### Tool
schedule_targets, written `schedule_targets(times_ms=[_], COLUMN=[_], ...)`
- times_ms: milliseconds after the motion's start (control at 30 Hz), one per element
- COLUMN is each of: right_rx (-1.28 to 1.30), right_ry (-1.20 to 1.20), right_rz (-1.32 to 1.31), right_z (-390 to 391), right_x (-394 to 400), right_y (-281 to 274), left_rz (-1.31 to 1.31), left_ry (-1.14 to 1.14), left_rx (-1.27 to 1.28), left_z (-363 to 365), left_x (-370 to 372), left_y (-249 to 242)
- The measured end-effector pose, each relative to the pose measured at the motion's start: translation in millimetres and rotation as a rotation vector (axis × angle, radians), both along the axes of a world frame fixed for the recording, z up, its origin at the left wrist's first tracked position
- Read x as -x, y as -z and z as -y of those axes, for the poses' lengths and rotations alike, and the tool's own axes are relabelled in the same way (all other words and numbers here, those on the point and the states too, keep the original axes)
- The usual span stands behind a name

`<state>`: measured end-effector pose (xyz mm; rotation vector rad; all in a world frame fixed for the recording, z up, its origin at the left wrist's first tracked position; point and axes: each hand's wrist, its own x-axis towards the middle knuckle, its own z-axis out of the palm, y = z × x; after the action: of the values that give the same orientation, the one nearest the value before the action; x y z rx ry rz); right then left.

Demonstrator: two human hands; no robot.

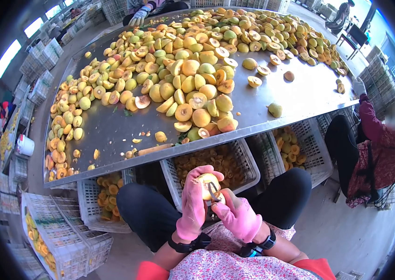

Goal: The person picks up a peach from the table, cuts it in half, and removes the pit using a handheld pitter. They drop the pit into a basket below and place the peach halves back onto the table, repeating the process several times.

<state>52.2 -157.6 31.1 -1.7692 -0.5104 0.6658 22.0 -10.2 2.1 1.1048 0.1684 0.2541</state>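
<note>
My left hand (191, 205), in a pink glove, is closed around a halved yellow peach (203, 181), cut face upward. My right hand (240, 218), also gloved in pink, grips a pitting knife with a bent metal loop (213, 190); its handle is hidden in the fist. The loop rests at the peach's cut flesh. Both hands are together above my lap, just in front of a white plastic crate (249, 183) containing orange-brown fruit pieces. A large heap of halved peaches (190, 67) covers much of the metal table (136, 126) ahead.
The table's raised front edge (197, 148) runs between me and the heap, with a wooden stick (155, 150) lying near it. Crates of peach halves (108, 198) stand below. A person (379, 149) sits at the right; another person's gloved hand (140, 16) is across the table.
</note>
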Motion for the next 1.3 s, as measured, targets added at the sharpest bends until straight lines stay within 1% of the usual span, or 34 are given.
schedule_targets(times_ms=[33, 67, 133, 167, 267, 300, 367, 400, 433, 467, 533, 600, 667, 700, 733, 767, 800, 833, 867, 900, 933, 967, 1000, 1067, 1133, 1167, 1200, 1233, 1300], right_rx=[0.048, 0.044, 0.103, 0.117, 0.150, 0.143, 0.182, 0.180, 0.213, 0.245, 0.256, 0.275, 0.238, 0.164, 0.091, 0.090, 0.037, -0.017, -0.019, -0.083, -0.147, -0.219, -0.217, -0.151, -0.196, -0.218, -0.241, -0.242, -0.044], right_ry=[-0.009, 0.002, -0.033, -0.027, -0.031, -0.017, -0.074, -0.058, -0.088, -0.119, -0.142, -0.216, -0.189, -0.155, -0.126, -0.136, -0.139, -0.137, -0.138, -0.153, -0.168, -0.167, -0.168, -0.214, -0.262, -0.271, -0.279, -0.282, -0.208], right_rz=[0.001, -0.003, 0.078, 0.106, 0.081, 0.079, 0.057, 0.052, 0.095, 0.140, 0.154, 0.190, 0.177, 0.115, 0.054, 0.059, -0.037, -0.130, -0.126, -0.295, -0.466, -0.599, -0.601, -0.872, -0.907, -0.935, -0.960, -0.961, -0.582], right_z=[-2, -2, -2, -3, -4, -4, -2, -2, -2, -2, 0, 1, 2, 2, 1, 3, 4, 5, 5, 4, 3, 3, 5, 12, 15, 15, 14, 10, 1], right_x=[-1, -1, -1, 0, 1, 2, 1, 2, 1, -1, -2, -1, 2, 6, 8, 5, 2, 1, 1, 2, 5, 8, 5, -5, -3, -2, -2, 1, 7], right_y=[-4, -3, -1, -1, 0, 0, 1, 2, 3, 3, 2, 9, 10, 14, 15, 15, 10, 8, 10, 17, 22, 25, 16, -11, 0, 2, 4, 8, 19], left_rz=[-0.006, -0.008, -0.003, 0.000, 0.045, 0.043, 0.033, 0.013, -0.012, -0.008, -0.185, -0.182, -0.194, -0.191, -0.216, -0.240, -0.244, -0.134, -0.017, 0.051, 0.050, 0.017, -0.018, 0.013, 0.029, -0.005, -0.008, -0.076, -0.203], left_ry=[-0.027, -0.016, -0.086, -0.129, -0.144, -0.188, -0.173, -0.175, -0.217, -0.203, -0.084, -0.103, -0.153, -0.153, -0.090, -0.034, -0.038, -0.147, -0.259, -0.272, -0.274, -0.234, -0.194, -0.170, 0.150, 0.165, 0.161, 0.195, 0.282], left_rx=[-0.079, -0.083, -0.099, -0.170, -0.243, -0.287, -0.340, -0.384, -0.351, -0.355, -0.199, -0.171, -0.183, -0.187, -0.169, -0.149, -0.152, -0.382, -0.608, -0.732, -0.732, -0.737, -0.741, -0.699, -0.595, -0.508, -0.511, -0.454, -0.353], left_z=[1, 3, 6, 10, 12, 14, 9, 9, 11, 10, 5, 6, 6, 4, 3, 3, 5, 10, 13, 9, 6, 4, 3, -6, -23, -22, -23, -24, -26], left_x=[0, 1, 2, 1, 4, 3, 1, 2, 0, 0, 2, 1, 0, 0, -1, -3, -5, -10, -14, -11, -7, -4, -2, -8, -9, -9, -8, -8, -12], left_y=[-2, -1, 0, -1, 5, 4, 2, 1, 1, -2, -14, -7, -6, -11, -19, -24, -25, -23, -20, -18, -16, -14, -15, -18, -20, -21, -22, -23, -21])
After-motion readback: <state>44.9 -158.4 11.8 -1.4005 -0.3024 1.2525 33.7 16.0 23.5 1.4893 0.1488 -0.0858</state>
